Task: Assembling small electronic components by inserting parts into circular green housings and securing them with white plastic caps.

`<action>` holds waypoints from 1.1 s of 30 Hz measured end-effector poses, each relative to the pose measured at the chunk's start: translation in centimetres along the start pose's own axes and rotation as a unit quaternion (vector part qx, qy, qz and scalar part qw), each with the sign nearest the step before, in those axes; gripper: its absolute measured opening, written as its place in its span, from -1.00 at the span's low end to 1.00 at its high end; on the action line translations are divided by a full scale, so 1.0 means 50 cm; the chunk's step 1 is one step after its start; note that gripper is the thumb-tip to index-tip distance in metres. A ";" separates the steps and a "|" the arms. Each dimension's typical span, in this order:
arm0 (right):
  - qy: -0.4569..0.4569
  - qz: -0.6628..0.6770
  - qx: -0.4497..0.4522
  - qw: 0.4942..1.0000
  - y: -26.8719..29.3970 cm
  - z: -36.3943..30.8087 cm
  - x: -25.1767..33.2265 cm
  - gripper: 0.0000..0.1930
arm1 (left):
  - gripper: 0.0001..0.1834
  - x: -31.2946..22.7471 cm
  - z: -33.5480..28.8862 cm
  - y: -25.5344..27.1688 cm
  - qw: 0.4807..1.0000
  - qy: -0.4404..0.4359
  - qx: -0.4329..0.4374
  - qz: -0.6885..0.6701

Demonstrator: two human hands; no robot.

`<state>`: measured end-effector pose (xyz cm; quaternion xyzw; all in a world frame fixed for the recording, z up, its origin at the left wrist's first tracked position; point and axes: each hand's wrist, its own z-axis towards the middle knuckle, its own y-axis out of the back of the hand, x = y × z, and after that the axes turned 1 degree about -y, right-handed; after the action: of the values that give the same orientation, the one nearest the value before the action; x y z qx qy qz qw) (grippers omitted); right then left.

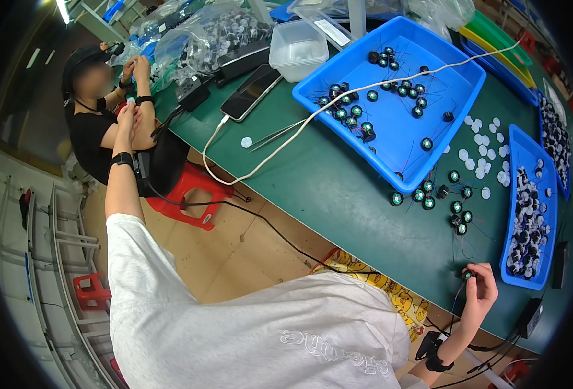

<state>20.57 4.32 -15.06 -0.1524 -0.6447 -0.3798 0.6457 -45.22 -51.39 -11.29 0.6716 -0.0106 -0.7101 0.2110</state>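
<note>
My left arm reaches far to the left, toward a seated co-worker. My left hand is closed, its fingertips pinched near a tiny pale-green and white spot; what it holds is too small to make out. At the table's near right edge my right hand pinches a small black round part with thin wires. Several like parts with shiny greenish faces lie just beyond it on the green table. More of them sit in a large blue tray. White round discs are scattered right of that tray.
A narrower blue tray at right holds many black-and-white pieces. A white cable runs from a phone across the large tray. Tweezers and a clear plastic box are nearby. A red stool stands left; a black cord crosses before me.
</note>
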 end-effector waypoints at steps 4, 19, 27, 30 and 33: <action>-0.001 0.000 0.000 1.000 0.001 0.000 -0.001 -0.84 | -0.75 0.009 0.023 0.006 1.000 0.000 0.024 -0.014; -0.017 0.043 -0.012 0.999 0.004 0.006 0.015 -0.82 | -0.70 0.096 0.181 0.076 0.990 -0.008 0.106 -0.092; -0.015 0.018 -0.020 1.000 -0.001 0.007 0.023 -0.82 | -0.57 0.112 0.152 0.016 0.987 0.024 0.077 -0.136; -0.018 0.015 -0.029 0.999 0.001 0.004 0.022 -0.83 | -0.60 0.099 0.145 0.012 0.985 0.024 0.077 -0.151; -0.021 0.014 -0.029 0.999 0.000 0.004 0.025 -0.84 | -0.62 0.091 0.139 0.011 0.984 0.026 0.074 -0.161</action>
<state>20.28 4.12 -13.84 -0.1880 -0.6445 -0.3863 0.6324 -51.79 -55.19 -14.79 0.6966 0.0504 -0.7143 0.0437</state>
